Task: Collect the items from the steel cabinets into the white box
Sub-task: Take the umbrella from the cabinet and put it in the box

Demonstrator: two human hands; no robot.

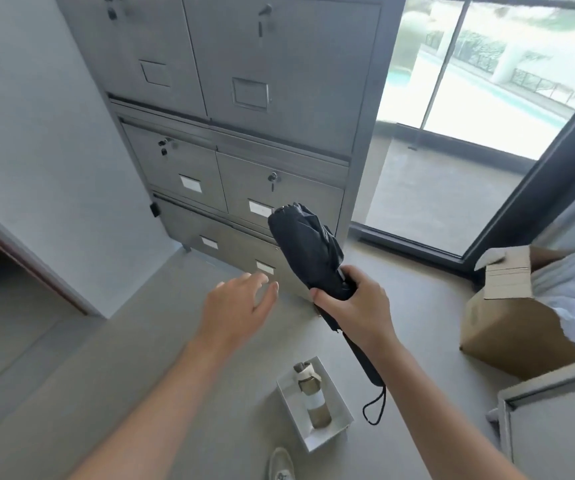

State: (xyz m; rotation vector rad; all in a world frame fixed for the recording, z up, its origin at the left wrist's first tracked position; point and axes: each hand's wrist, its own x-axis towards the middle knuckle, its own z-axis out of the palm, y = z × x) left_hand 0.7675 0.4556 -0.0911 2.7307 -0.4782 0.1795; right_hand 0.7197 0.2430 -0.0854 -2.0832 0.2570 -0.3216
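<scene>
A folded black umbrella (pixel 308 249) is gripped around its middle by my right hand (pixel 355 303), canopy end up, handle and wrist strap hanging down over the floor. My left hand (pixel 241 303) is open, fingers spread, in the air in front of the lowest drawers of the steel cabinet (pixel 279 109). All cabinet doors and drawers look closed. The white box (pixel 339 400) sits on the floor below my right forearm; a beige bottle (pixel 313 393) lies inside it.
A brown cardboard box (pixel 507 323) stands at the right, with white fabric behind it. A grey steel panel (pixel 556 427) fills the lower right corner. Glass doors (pixel 452 98) are to the right of the cabinet, a white wall to its left. A shoe (pixel 281 464) shows at the bottom edge.
</scene>
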